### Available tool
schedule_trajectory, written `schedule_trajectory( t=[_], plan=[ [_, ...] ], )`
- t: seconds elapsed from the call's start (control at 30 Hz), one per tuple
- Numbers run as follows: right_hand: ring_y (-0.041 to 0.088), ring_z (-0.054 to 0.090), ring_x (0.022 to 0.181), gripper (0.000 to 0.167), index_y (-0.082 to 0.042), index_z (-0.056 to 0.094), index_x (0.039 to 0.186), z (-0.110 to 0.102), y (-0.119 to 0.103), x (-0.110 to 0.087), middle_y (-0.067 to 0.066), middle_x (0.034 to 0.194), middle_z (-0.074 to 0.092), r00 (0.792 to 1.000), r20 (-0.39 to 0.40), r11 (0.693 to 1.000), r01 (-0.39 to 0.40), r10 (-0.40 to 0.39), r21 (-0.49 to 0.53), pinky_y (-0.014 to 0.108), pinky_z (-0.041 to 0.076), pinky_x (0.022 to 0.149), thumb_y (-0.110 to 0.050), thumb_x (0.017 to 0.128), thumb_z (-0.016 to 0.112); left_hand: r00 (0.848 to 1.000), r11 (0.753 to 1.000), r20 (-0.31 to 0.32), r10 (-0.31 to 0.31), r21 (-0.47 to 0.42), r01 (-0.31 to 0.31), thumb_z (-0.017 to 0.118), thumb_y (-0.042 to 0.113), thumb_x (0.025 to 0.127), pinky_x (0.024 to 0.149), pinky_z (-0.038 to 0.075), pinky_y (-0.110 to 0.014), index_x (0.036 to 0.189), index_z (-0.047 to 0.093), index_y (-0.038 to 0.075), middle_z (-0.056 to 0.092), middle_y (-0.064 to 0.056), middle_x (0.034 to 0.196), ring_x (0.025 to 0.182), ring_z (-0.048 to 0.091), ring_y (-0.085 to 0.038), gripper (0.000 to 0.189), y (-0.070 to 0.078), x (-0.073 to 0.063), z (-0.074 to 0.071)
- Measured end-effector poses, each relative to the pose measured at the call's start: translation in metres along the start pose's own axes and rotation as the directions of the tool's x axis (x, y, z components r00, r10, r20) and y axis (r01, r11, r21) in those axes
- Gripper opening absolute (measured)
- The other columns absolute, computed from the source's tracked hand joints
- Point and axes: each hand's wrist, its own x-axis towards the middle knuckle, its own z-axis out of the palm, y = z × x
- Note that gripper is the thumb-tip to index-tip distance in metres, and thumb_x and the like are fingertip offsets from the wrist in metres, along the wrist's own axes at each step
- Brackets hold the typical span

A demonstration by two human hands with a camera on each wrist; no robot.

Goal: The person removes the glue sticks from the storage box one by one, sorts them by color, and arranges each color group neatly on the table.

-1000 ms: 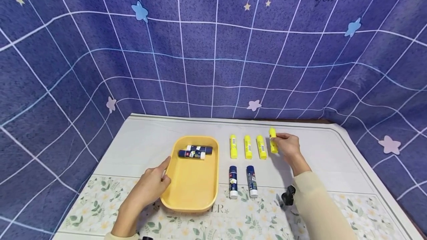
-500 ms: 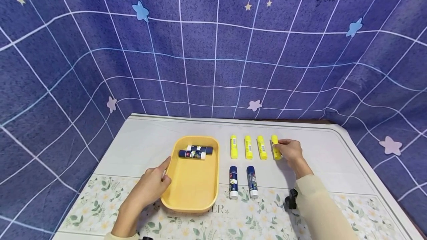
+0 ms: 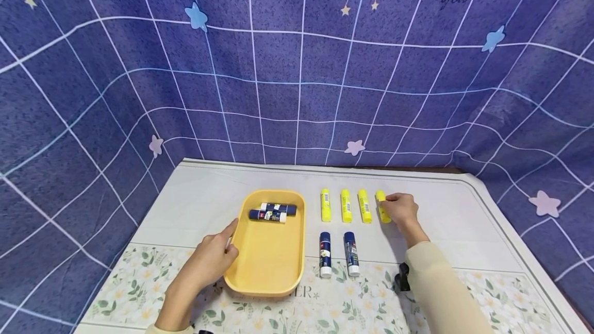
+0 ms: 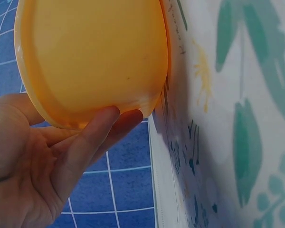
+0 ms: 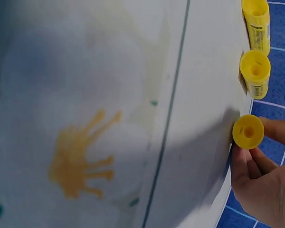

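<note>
Holding the rightmost yellow glue stick (image 3: 382, 206) at the far right end of a row of four: right hand (image 3: 401, 210), fingers and thumb curled round the stick, grip clamped on it. Stick lying flat on the table (image 3: 445, 210), parallel to its neighbours. Confirmed in the right wrist view: round yellow end of the stick (image 5: 248, 131) pinched between fingertips (image 5: 275, 129), with two more yellow sticks (image 5: 255, 71) lined up beyond it.

Resting against the near left wall of the yellow tray (image 3: 297, 267): left hand (image 3: 209, 262), fingers straight, grip apart and clamped on nothing. Seen from the left wrist: fingertips (image 4: 109, 116) touching the tray's rim from below.

Lying inside the tray at its far end: two blue glue sticks (image 3: 273, 212), side by side and crosswise. Lying just right of the tray, nearer than the yellow row: two further blue glue sticks (image 3: 338, 252), parallel, white caps toward the person. Covering the table: white cloth with a floral border (image 3: 325, 313). Hanging behind: blue checked backdrop with stars (image 3: 297, 66).
</note>
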Motion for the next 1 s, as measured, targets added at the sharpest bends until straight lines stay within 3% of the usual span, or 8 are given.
schedule_trajectory(
  t=[0.33,0.5,0.67,0.8,1.0],
  plan=[
    [0.018,0.067,0.086,0.038,0.004,0.072,0.122,0.001,0.005,0.0,0.027,0.126,0.069,0.999,-0.028,0.999,0.021,-0.02,0.041,0.018,0.05,0.061,-0.019,0.092,0.073,1.0,1.0,-0.002,-0.011,0.007,0.011,0.054,0.009,0.094,0.043,0.038,-0.024,0.16,0.036,0.003,0.046,0.001,0.056,0.044,0.039,-0.009,0.068,0.001,-0.001,-0.001],
    [0.03,0.066,0.099,0.041,0.005,0.072,0.123,0.003,0.006,0.0,0.026,0.125,0.071,0.996,-0.041,0.996,0.072,-0.074,-0.051,0.019,0.048,0.061,-0.022,0.092,0.073,1.0,1.0,-0.004,-0.005,0.005,0.005,0.054,0.008,0.094,0.042,0.037,-0.024,0.16,0.035,0.001,0.047,0.001,0.058,0.045,0.039,-0.009,0.068,0.001,-0.001,-0.001],
    [0.039,0.062,0.112,0.048,0.008,0.069,0.127,0.004,0.002,-0.003,0.027,0.126,0.07,0.991,-0.052,0.983,0.111,-0.12,-0.148,0.036,0.054,0.081,-0.028,0.094,0.069,1.0,1.0,-0.012,0.001,0.009,-0.001,0.054,0.008,0.094,0.043,0.037,-0.024,0.16,0.035,0.001,0.047,0.0,0.059,0.045,0.039,-0.009,0.068,0.0,-0.001,0.0],
    [0.046,0.057,0.122,0.054,0.01,0.066,0.129,0.0,-0.004,-0.005,0.029,0.129,0.068,0.987,-0.082,0.978,0.123,-0.138,-0.166,0.053,0.049,0.101,-0.033,0.097,0.064,1.0,1.0,-0.006,-0.001,0.006,0.001,0.053,0.008,0.094,0.043,0.038,-0.023,0.16,0.034,0.001,0.048,0.0,0.059,0.045,0.04,-0.008,0.069,0.0,-0.001,0.001],
    [0.047,0.06,0.122,0.056,0.006,0.065,0.134,-0.005,-0.023,-0.01,0.027,0.125,0.07,0.971,-0.103,0.974,0.21,-0.218,-0.083,0.055,0.046,0.106,-0.037,0.098,0.064,1.0,1.0,-0.007,0.001,0.006,-0.001,0.053,0.008,0.094,0.043,0.037,-0.024,0.16,0.034,0.002,0.048,0.0,0.059,0.045,0.039,-0.009,0.069,-0.001,0.0,0.001]
  ],
)
